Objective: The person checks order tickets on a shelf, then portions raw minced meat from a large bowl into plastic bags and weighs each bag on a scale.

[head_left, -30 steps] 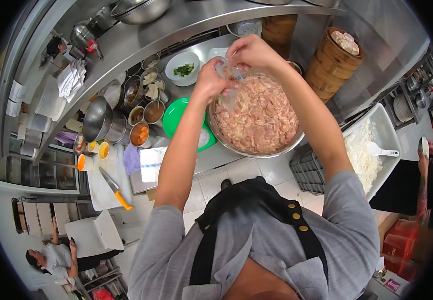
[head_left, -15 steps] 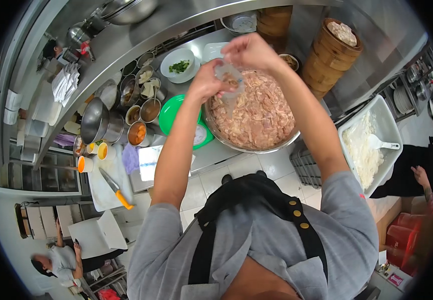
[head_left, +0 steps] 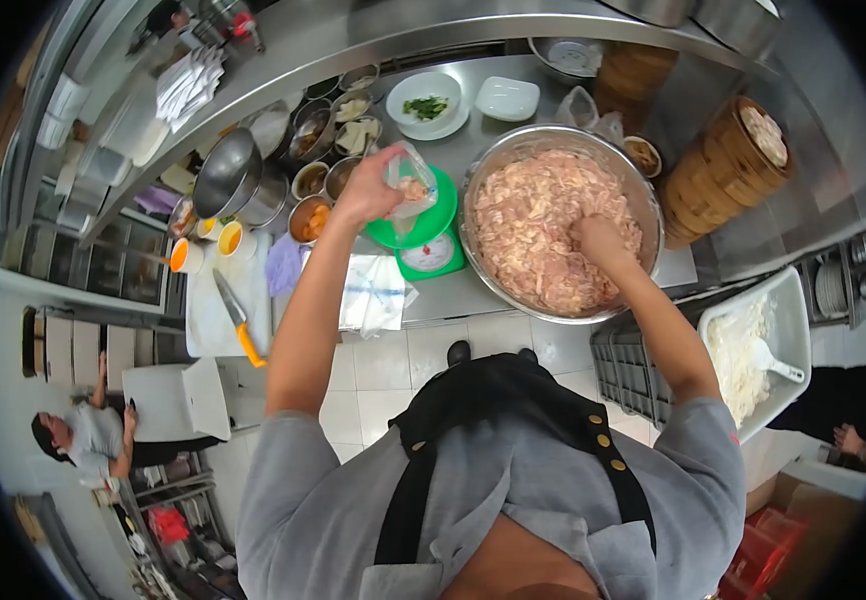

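My left hand (head_left: 371, 188) grips a clear plastic bag (head_left: 416, 205) with some pale pink meat inside. The bag is above the green pan of a kitchen scale (head_left: 427, 255); whether it touches the pan I cannot tell. To the right, a large metal bowl (head_left: 471, 215) is heaped with sliced raw meat (head_left: 533, 225). Into the right part of that heap reaches my right hand (head_left: 603, 243), its fingertips hidden in the meat.
Behind stand a bowl of chopped greens (head_left: 425, 108), a white dish (head_left: 507, 98) and stacked bamboo steamers (head_left: 723, 180). A knife (head_left: 238, 315) lies on a white cutting board (head_left: 198, 320) at left. A white tub (head_left: 803, 300) stands at right. Another person (head_left: 98, 435) is at lower left.
My right hand has come down from above the bowl into the meat. My left hand has moved left with the bag, from the bowl's edge to over the scale. The camera view has shifted.
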Motion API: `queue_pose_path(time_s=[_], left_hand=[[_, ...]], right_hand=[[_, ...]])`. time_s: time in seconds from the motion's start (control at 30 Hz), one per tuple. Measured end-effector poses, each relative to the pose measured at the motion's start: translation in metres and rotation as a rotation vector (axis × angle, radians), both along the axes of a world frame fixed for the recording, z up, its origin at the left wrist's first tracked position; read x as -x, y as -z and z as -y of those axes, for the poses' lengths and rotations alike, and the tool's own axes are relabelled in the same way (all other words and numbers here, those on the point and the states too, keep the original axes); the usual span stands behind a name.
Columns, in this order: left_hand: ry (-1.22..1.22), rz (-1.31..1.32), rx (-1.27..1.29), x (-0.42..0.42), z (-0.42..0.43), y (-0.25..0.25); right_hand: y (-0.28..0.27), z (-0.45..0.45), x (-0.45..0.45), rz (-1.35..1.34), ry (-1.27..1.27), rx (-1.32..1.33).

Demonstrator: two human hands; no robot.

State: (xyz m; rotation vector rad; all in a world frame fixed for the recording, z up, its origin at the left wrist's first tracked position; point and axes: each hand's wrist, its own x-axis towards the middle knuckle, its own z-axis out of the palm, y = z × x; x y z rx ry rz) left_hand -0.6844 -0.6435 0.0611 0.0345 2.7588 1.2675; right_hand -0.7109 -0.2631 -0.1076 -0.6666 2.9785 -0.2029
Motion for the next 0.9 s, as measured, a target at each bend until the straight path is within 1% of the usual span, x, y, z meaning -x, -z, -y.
queue_pose_path(time_s=[0.03,0.07,0.1,0.13,0.17,0.2,0.23,0.27,0.33,0.4,0.47,0.53,0.57,0.63,0.67,0.73,0.8,0.87,0.9], left_hand=[[0.010,-0.036,0.002,-0.003,0.007,0.007],[-0.010,-0.033,-0.003,-0.002,0.020,0.028],[0.077,-0.321,0.117,0.007,0.037,0.054],[0.166,-0.604,0.242,0.014,0.048,0.068],[0.150,-0.596,0.239,0.016,0.052,0.067],[0.169,-0.602,0.275,0.019,0.055,0.067],[0.188,-0.608,0.310,0.015,0.056,0.065],[0.173,-0.598,0.304,0.008,0.051,0.055],[-0.038,0.021,0.157,-0.004,0.031,0.020],[-0.047,0.034,0.155,-0.008,0.026,0.013],[-0.023,0.000,0.107,-0.007,0.025,0.016],[-0.023,-0.017,0.084,-0.007,0.023,0.018],[-0.024,-0.034,0.066,-0.008,0.021,0.018],[-0.017,-0.023,0.058,-0.007,0.020,0.015],[-0.007,-0.013,0.052,-0.006,0.020,0.015],[-0.040,0.026,0.051,-0.004,0.018,0.012],[-0.070,0.065,0.049,-0.006,0.018,0.013],[-0.066,-0.040,-0.019,-0.008,0.019,0.016],[-0.050,-0.036,-0.027,-0.007,0.019,0.019]], right_hand=[[-0.020,0.001,-0.008,-0.016,0.033,0.008],[-0.038,0.003,-0.015,-0.027,0.066,0.014],[-0.049,0.003,-0.014,-0.028,0.047,0.007],[-0.056,0.003,-0.014,-0.118,0.017,0.048],[-0.064,0.003,-0.015,-0.202,-0.011,0.089],[-0.072,0.005,-0.016,-0.193,-0.025,0.082],[-0.082,0.008,-0.016,-0.209,0.006,0.238],[-0.093,0.011,-0.016,-0.223,0.040,0.394],[-0.119,0.019,-0.019,-0.236,0.022,0.424],[-0.150,0.030,-0.024,-0.102,0.119,0.536],[-0.165,0.037,-0.022,-0.050,0.150,0.554],[-0.177,0.048,-0.024,0.109,0.233,0.717],[-0.168,0.049,-0.018,0.110,0.233,0.713],[-0.126,0.052,-0.002,0.156,0.022,0.747],[-0.102,0.052,0.001,0.159,0.020,0.744],[-0.062,0.051,0.006,-0.073,-0.083,0.323],[-0.045,0.050,0.006,-0.103,-0.056,0.337],[-0.055,0.049,0.003,-0.136,-0.015,0.346],[-0.063,0.045,0.008,-0.006,0.022,0.435]])
